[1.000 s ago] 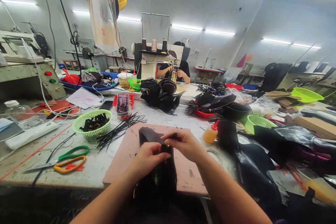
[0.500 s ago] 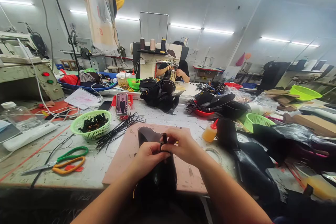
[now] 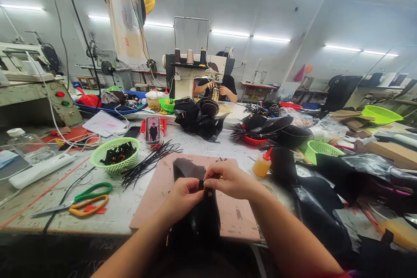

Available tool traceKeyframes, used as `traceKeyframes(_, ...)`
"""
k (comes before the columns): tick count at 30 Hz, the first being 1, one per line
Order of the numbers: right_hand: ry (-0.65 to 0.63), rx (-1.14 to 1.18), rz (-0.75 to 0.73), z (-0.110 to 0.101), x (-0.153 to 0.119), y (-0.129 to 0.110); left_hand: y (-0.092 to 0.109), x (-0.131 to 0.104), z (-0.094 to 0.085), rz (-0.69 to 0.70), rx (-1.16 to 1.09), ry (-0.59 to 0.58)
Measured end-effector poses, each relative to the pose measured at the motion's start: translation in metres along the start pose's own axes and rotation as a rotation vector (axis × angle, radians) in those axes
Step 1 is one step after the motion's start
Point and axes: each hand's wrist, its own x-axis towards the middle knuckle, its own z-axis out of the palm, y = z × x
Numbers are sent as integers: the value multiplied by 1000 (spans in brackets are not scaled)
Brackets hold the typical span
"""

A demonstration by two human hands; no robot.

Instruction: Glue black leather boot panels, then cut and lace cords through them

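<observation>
Over the pink board [image 3: 153,200], my left hand [image 3: 180,200] and my right hand [image 3: 228,180] meet with fingertips pinched together. Between them is a short black strap [image 3: 201,184], with a tiny gold-coloured bit by the right fingertips. My fingers partly cover it, so its far end cannot be made out. A shiny black leather piece [image 3: 197,221] lies beneath both hands, running from the board toward my lap. Its greyish upper part [image 3: 184,169] shows beyond my left hand. To the left, a pale green basket [image 3: 97,167] holds several short black straps.
Scissors [image 3: 78,202] with green and orange handles lie left of the board. Thin black strips [image 3: 148,163] and a propped phone [image 3: 153,130] stand beyond. A glue bottle [image 3: 262,164] and black leather pieces [image 3: 314,208] are on the right. A co-worker [image 3: 228,87] sits at a sewing machine opposite.
The black strap end that stood up between my fingers is now folded down or covered, and the gold-coloured bit shows. Both hands stay close together; the whole view has shifted slightly.
</observation>
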Motion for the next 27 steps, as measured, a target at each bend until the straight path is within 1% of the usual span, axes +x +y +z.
traceKeyframes(2, 36, -50, -19, 2, -1, -3, 2, -1, 0, -1, -6, 10)
traceKeyframes(5, 120, -150, -87, 6, -3, -8, 2, -1, 0, 3, -8, 19)
traceKeyframes(9, 252, -375, -197, 18, -5, -8, 0, -1, -4, 37, -2, 9)
traceKeyframes(11, 273, -457, -203, 24, -6, -5, -1, -1, -6, 68, -45, -13)
traceKeyframes(13, 259, -488, -174, 27, -5, -1, -2, -1, -7, 99, -122, -28)
traceKeyframes(15, 228, -474, -138, 27, -4, 1, -4, -1, -7, 117, -148, -13)
traceKeyframes(17, 191, -418, -104, 26, -3, 1, -4, -1, -6, 107, -91, 0)
traceKeyframes(20, 156, -291, -67, 23, -1, -1, -3, -2, -4, 83, -12, -19)
traceKeyframes(23, 168, -221, -66, 24, 0, 0, 0, -3, -3, 71, 53, -42)
traceKeyframes(27, 213, -197, -94, 30, -1, 2, 3, -2, -5, 16, 131, -93)
